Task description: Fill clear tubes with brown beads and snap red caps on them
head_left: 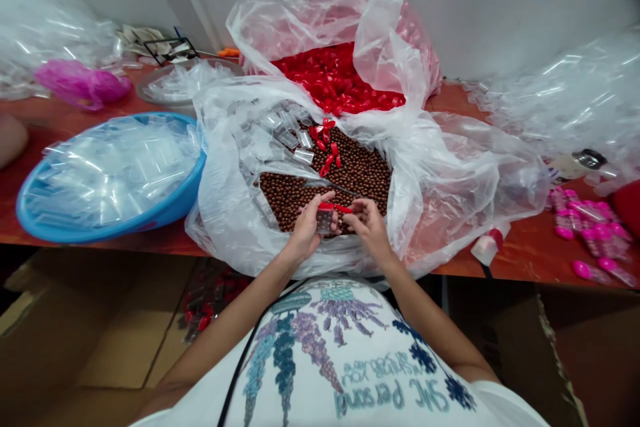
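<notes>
Low over a heap of small brown balls [280,190], my left hand [306,230] is closed around a small clear plastic box [325,220] with brown balls inside. A red flip cap [341,208] sits at the top of this box and sticks out to the right. The fingers of my right hand [370,223] pinch the end of that cap. Loose red caps [330,159] and clear boxes [303,156] lie on the heap, inside a white plastic bag [225,213]. A thin dark handle or rod rests on the balls just beyond my hands.
Behind stands a bag of red caps [340,77]. To the left, a blue basin [60,230] holds clear plastic pieces. Pink-capped tubes [595,227] lie on the right of the red table [530,260]. Cardboard boxes [115,320] stand below; the left one holds red-capped boxes [210,300].
</notes>
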`<state>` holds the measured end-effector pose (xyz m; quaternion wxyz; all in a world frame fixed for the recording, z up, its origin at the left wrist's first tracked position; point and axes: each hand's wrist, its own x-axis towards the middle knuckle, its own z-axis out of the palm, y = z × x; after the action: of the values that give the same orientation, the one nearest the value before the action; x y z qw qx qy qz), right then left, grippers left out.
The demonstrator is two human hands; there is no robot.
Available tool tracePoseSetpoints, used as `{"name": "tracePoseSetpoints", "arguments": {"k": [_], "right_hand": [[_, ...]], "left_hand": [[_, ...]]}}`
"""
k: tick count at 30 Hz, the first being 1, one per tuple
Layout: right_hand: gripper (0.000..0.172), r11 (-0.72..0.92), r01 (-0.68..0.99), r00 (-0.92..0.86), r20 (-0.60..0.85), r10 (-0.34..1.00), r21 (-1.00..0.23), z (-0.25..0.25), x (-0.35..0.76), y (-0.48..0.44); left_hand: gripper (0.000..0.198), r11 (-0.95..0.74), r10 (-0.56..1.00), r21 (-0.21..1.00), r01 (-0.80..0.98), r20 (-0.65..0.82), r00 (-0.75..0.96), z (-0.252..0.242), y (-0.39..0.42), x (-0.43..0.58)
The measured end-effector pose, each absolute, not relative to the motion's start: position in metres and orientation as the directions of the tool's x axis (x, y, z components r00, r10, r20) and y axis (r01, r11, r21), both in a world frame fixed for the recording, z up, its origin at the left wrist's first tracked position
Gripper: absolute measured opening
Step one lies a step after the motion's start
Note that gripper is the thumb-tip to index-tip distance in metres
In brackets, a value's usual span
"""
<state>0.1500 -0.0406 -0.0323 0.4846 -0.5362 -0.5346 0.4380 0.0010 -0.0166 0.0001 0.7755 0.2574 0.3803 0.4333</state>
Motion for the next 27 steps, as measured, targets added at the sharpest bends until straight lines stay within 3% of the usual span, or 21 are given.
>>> {"name": "tracePoseSetpoints", "arguments": {"k": [2,4,7,11,14,17,27], "right_hand": [[0.034,-0.085,0.036,0.077,-0.083,0.994,-0.996,-0.034,0.151,-0.041],[0.031,-0.072,0.005,0.112,-0.071,0.991,-0.997,-0.033,0.151,-0.041],[0.039,0.056,0.126,0.154,0.075,0.985,-0.99,-0.026,0.151,-0.041],[0.066,0.301,0.433,-0.131,0.27,0.954,-0.85,-0.017,0.149,-0.042],[0.079,0.457,0.554,-0.323,0.327,0.888,-0.696,-0.017,0.146,-0.044],[0.086,0.49,0.646,-0.368,0.323,0.872,-0.585,-0.02,0.145,-0.045],[0.074,0.629,0.66,-0.487,0.405,0.774,-0.411,-0.019,0.149,-0.034]], "left_hand": [[0.055,0.505,0.858,0.728,-0.464,-0.366,0.359,0.0,-0.016,-0.001],[0.057,0.517,0.848,0.738,-0.434,-0.372,0.377,-0.002,-0.015,-0.001],[0.059,0.537,0.832,0.759,-0.369,-0.405,0.378,-0.006,-0.015,0.003],[0.07,0.51,0.848,0.797,-0.323,-0.403,0.344,-0.009,-0.016,0.009],[0.074,0.527,0.84,0.788,-0.318,-0.429,0.332,-0.01,-0.016,0.01],[0.067,0.539,0.835,0.78,-0.319,-0.444,0.325,-0.011,-0.017,0.011],[0.045,0.524,0.841,0.79,-0.318,-0.42,0.341,-0.011,-0.017,0.009]]}}
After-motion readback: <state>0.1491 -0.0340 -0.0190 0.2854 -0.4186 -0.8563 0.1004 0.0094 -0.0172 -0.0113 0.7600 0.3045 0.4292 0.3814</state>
